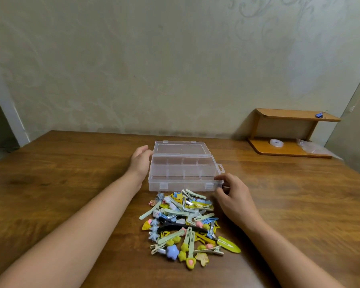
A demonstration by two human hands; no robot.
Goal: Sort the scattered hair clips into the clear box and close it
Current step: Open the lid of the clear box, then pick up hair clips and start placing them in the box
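So, fingers first: the right hand (234,196) has its fingertips curled against the front right corner of the clear box (183,173), a light pinch there as far as I can tell. The left hand (140,161) lies flat along the box's left side, fingers fairly straight, steadying rather than gripping.

The box sits mid-table with its lid (181,148) flipped open toward the wall, and the compartments look empty. The hair clips (185,225) are all heaped just in front of it, nearest the person, none sorted.

Handling-wise I'd guess the box is thin, light plastic that skids easily on the wooden table (60,173), so bracing both sides makes sense. The clips look small, stiff and tangled; pinch them singly by the long bar.

No brand or writing I can read anywhere.
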